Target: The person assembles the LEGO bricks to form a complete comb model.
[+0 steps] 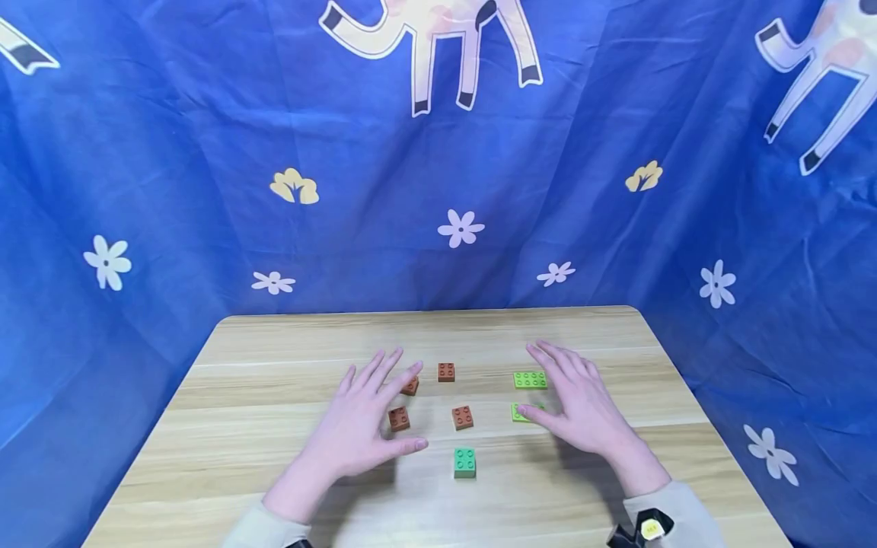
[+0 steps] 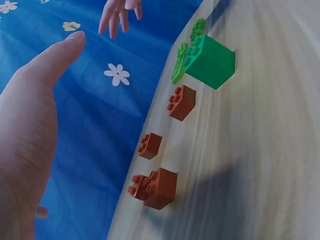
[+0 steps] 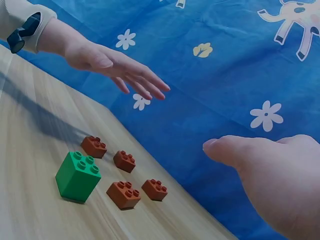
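Note:
Both hands hover above the table with fingers spread, holding nothing. The left hand [image 1: 359,426] is over the left side, partly hiding a brown brick [image 1: 410,386]; another brown brick [image 1: 399,418] lies beside its palm. Between the hands are two more brown bricks [image 1: 446,372] [image 1: 462,417] and a taller green brick [image 1: 464,463], which stands nearest the front. Under the fingers and thumb of the right hand [image 1: 585,403] lie two flat lime bricks [image 1: 530,380] [image 1: 521,413], the nearer one partly covered. In the right wrist view the green brick [image 3: 78,177] stands apart from the brown ones.
The wood-grain table [image 1: 226,365] has rounded far corners. A blue curtain [image 1: 384,259] with flowers and animals hangs behind it and at both sides. Dark wrist straps [image 1: 620,536] are on the sleeves, and the hands cast shadows on the tabletop.

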### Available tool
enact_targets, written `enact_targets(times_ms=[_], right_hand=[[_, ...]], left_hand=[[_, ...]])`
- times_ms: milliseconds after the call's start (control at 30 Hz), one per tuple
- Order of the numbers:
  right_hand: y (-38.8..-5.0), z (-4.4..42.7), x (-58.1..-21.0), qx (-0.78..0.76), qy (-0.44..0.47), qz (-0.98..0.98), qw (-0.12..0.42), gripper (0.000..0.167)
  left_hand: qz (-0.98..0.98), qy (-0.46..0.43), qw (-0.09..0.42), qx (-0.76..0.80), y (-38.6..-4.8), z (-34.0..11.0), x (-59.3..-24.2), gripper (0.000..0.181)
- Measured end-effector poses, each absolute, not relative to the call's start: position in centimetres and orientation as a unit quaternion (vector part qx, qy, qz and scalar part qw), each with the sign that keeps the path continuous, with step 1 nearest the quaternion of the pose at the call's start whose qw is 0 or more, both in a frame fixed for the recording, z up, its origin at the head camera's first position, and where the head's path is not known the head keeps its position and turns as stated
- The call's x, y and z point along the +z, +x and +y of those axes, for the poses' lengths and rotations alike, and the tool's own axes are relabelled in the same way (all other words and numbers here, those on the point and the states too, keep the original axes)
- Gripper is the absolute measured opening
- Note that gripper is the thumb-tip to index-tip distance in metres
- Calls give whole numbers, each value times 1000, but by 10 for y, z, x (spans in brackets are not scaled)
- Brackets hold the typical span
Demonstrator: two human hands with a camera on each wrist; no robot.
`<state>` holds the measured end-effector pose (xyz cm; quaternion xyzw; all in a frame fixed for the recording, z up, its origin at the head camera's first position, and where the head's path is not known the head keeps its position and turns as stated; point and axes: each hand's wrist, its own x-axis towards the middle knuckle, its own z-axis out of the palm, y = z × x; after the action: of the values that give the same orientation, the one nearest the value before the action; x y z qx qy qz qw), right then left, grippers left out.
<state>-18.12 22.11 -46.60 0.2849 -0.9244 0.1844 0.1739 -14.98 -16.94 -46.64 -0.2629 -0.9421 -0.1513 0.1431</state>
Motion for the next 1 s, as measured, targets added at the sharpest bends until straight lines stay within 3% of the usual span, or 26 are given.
enact_targets(times_ms=[400,1000], right_hand=[[-185,210,-469,203,300,-920,150,91],[-185,193,-478,217,324,-913,123,87]], left_hand=[[-918,-321,148,-181,-147,-155,-482,106],[-913,-334,110,-206,-137,-139,-499,99]])
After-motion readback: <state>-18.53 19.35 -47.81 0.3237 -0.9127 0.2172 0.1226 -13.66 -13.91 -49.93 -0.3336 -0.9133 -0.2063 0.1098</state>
